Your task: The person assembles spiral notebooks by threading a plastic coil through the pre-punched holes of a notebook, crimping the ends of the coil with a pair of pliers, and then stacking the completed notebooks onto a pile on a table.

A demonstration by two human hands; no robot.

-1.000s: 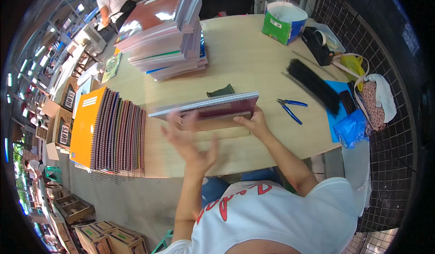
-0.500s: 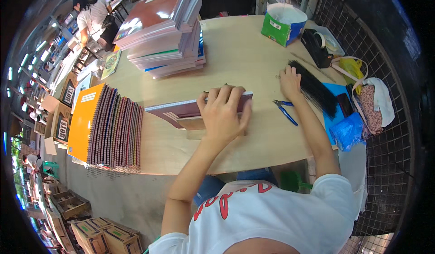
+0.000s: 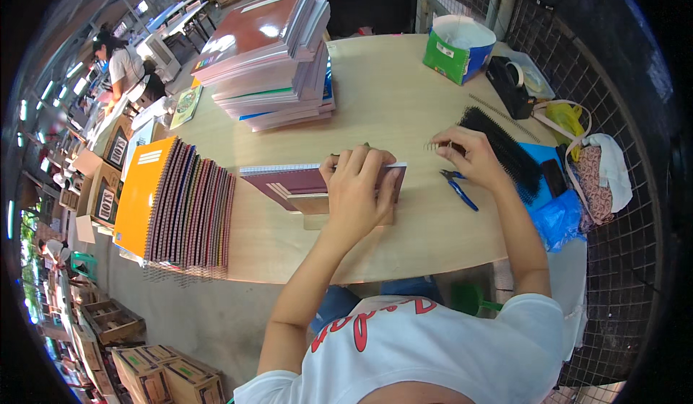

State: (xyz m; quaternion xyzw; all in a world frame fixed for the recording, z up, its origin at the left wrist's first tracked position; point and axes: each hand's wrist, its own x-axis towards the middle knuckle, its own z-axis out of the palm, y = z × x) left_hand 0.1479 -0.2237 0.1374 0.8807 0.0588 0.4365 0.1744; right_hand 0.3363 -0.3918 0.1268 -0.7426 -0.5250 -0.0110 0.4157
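My left hand (image 3: 359, 182) lies flat on a maroon notebook (image 3: 292, 181) that rests on a small wooden block (image 3: 345, 220) near the table's front edge. My right hand (image 3: 469, 156) is closed on a black spiral binding coil (image 3: 439, 145), lifting it from the heap of black coils (image 3: 503, 145) to the right. Blue-handled pliers (image 3: 458, 188) lie on the table just below my right hand.
A tall pile of notebooks (image 3: 271, 52) stands at the back of the round wooden table (image 3: 393, 97). A row of bound notebooks (image 3: 177, 203) leans at the left edge. A green-and-white tub (image 3: 458, 48), a tape dispenser (image 3: 510, 81) and bags (image 3: 585, 164) sit at the right by a wire fence.
My left hand came down flat on the maroon notebook and stayed. My right hand left the notebook, reached right to the coil heap and now holds one coil.
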